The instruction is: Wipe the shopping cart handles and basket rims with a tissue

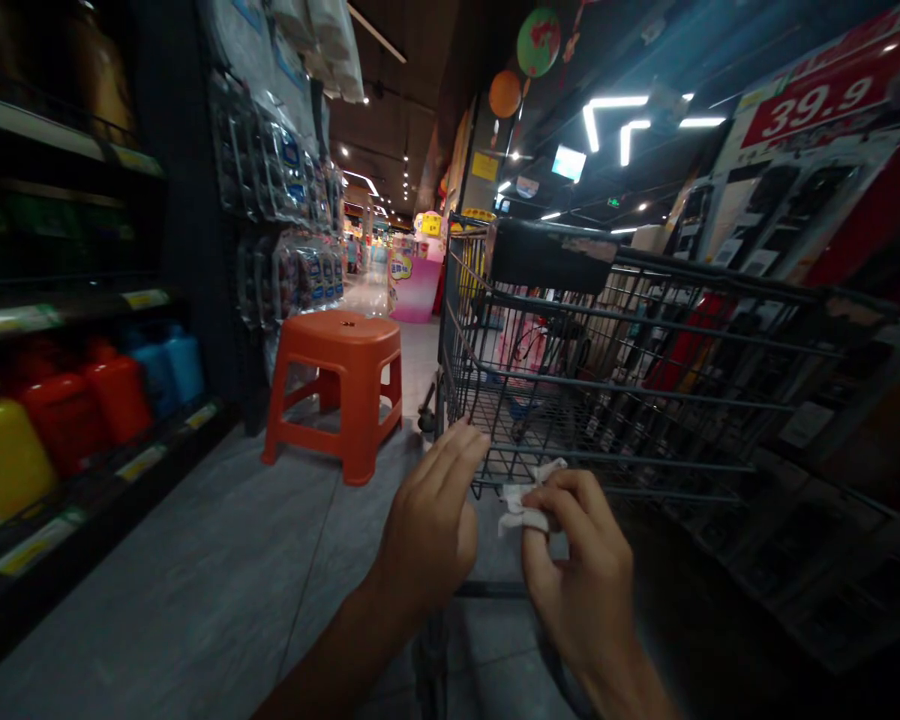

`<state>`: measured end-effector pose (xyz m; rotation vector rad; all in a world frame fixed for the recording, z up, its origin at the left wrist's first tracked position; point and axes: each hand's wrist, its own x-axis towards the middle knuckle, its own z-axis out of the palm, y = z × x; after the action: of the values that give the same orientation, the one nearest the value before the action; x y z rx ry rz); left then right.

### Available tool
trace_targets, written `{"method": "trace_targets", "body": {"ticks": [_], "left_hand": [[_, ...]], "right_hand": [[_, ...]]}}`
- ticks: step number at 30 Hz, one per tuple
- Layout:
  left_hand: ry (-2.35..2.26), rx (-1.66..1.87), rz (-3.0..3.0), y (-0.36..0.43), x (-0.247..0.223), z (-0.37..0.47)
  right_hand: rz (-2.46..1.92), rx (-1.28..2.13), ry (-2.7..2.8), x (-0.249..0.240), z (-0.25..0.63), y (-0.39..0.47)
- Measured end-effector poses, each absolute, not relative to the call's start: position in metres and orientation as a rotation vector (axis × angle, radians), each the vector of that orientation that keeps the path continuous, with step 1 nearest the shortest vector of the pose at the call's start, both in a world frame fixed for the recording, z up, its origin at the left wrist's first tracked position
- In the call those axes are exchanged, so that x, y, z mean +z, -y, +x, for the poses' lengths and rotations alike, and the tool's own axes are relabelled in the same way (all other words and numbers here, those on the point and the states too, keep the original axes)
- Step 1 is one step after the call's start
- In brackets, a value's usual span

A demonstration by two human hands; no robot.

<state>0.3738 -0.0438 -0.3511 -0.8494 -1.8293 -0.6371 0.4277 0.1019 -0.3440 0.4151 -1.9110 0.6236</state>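
Observation:
My right hand point(581, 570) is closed, pinching a crumpled white tissue point(521, 510) between thumb and fingers. The tissue is beside the lower wires of a dark wire shopping cart point(551, 258). My left hand point(435, 510) is at the cart's near left corner, its fingers stretched out side by side and nothing seen in them. Whether its fingertips touch the wires I cannot tell. Through the mesh of the cart, blurred goods show behind it.
An orange plastic stool point(337, 345) stands on the grey tiled floor, left of the cart. Shelves with red bottles point(116, 395) line the left side. Packaged goods point(780, 215) hang close on the right, under a price sign point(825, 105). A pink display bin point(416, 285) stands farther down the aisle.

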Motion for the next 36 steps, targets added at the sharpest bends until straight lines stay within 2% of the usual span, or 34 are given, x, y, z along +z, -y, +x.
{"method": "trace_targets", "body": {"ticks": [7, 10, 23, 36], "left_hand": [[1.832, -0.628, -0.808, 0.041, -0.351, 0.376], [1.845, -0.641, -0.799, 0.041, -0.353, 0.375], [1.835, -0.643, -0.772, 0.04, -0.354, 0.375], [1.883, -0.635, -0.76, 0.046, -0.353, 0.377]], "right_hand": [[0.481, 0.462, 1.568, -0.268, 0.41, -0.085], [0.512, 0.472, 1.625, -0.256, 0.393, -0.071], [0.45, 0.541, 1.726, -0.317, 0.386, -0.065], [0.482, 0.506, 1.749, -0.327, 0.399, -0.11]]}}
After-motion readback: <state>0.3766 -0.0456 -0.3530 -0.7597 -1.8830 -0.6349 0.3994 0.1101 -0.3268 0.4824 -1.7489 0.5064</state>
